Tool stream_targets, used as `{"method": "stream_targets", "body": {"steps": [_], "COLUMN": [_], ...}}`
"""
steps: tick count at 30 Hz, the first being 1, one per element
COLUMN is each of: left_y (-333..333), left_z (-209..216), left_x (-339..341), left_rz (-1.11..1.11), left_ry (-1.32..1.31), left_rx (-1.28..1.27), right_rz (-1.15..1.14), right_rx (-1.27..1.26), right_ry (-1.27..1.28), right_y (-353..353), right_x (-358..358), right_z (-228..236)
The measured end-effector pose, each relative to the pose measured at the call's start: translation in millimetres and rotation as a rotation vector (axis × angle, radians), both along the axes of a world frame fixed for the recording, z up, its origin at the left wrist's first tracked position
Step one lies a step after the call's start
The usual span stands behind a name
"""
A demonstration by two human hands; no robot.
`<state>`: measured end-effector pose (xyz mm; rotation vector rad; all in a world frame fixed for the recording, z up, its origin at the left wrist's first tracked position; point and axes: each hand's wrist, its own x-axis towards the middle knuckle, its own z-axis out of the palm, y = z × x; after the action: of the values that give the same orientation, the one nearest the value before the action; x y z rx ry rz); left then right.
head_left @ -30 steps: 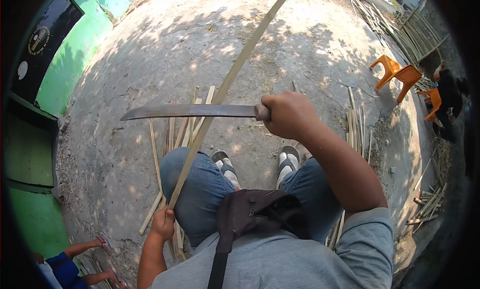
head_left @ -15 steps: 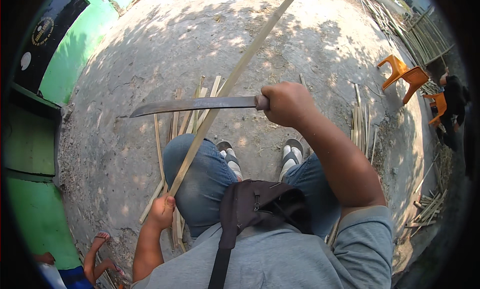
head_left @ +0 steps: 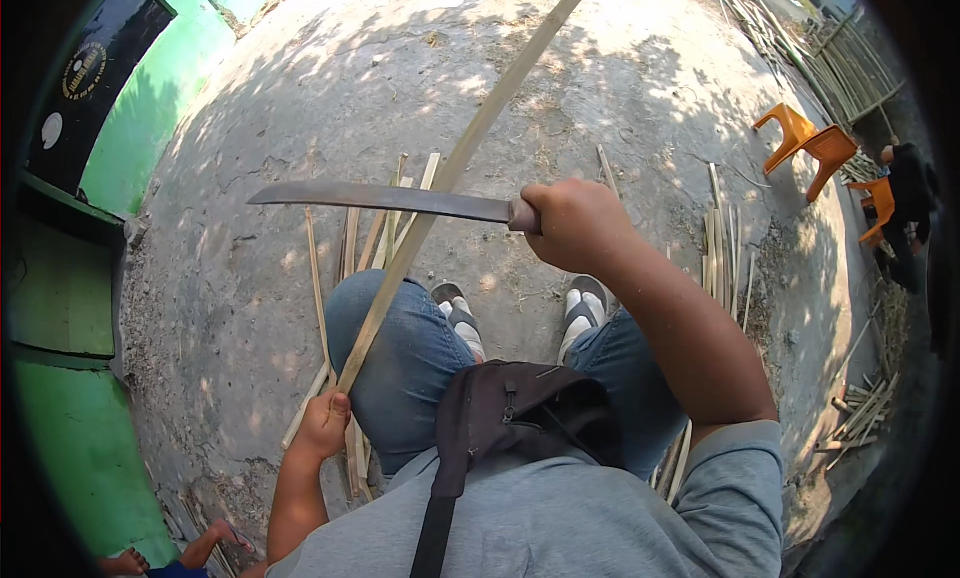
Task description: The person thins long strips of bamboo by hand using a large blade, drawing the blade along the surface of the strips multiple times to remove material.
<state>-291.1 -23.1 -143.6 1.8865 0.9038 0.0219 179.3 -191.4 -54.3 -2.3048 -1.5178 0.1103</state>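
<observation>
My right hand point(head_left: 578, 221) grips the handle of a machete point(head_left: 380, 199), its long blade pointing left. The blade crosses a long pale bamboo strip point(head_left: 478, 128) and appears to touch it a little above my left knee. My left hand point(head_left: 323, 424) is closed around the strip's near end, thumb on top, beside my left thigh. From there the strip slants up over the knee to the far right. Several loose strips point(head_left: 352, 240) lie on the ground beyond and beside my left knee, partly hidden by my leg.
More bamboo strips point(head_left: 716, 248) lie right of my right leg, with another pile point(head_left: 862, 418) farther right. Orange plastic chairs point(head_left: 828, 158) stand at the far right, near a person in black point(head_left: 905, 208). A green wall point(head_left: 125, 138) runs along the left. Another person's bare foot point(head_left: 125, 562) shows at lower left.
The machete blade's tip has swung up and away, while my right hand has shifted slightly. My left hand keeps its hold. At lower left the other person's legs have moved down.
</observation>
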Motion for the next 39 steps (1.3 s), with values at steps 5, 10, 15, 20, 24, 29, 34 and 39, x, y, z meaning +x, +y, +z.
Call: {"method": "stream_targets", "body": {"steps": [5,10,15,20,24,29,34,39], "left_y": [-3,0,2,2,2,4,5,2], "left_z": [2,0,1,-1,0,7,6,8], "left_x": [1,3,-3,-2,0,5,0,-1], "left_rz": [0.003,0.005,0.037,0.016,0.007,0.056,0.064,0.049], "left_ry": [0.000,-0.008,0.002,-0.036,-0.053,-0.013,0.008,-0.011], "left_rx": [-0.001,-0.055,-0.174,-0.169,-0.190,-0.277,-0.337,-0.250], "right_rz": [0.048,-0.309,-0.153,0.108,0.138,-0.073,0.099,-0.033], "right_rx": [0.011,0.111,0.052,-0.008,0.057,0.101,0.235,0.077], "right_ry": [-0.093,0.049,0.018,-0.065,-0.157,-0.031,-0.056,-0.091], "right_y": [12,13,14,17,34,39,36,39], "right_x": [19,71,28,-2,30,42,9,38], "right_z": [8,16,11,0,2,-15,-25,-11]}}
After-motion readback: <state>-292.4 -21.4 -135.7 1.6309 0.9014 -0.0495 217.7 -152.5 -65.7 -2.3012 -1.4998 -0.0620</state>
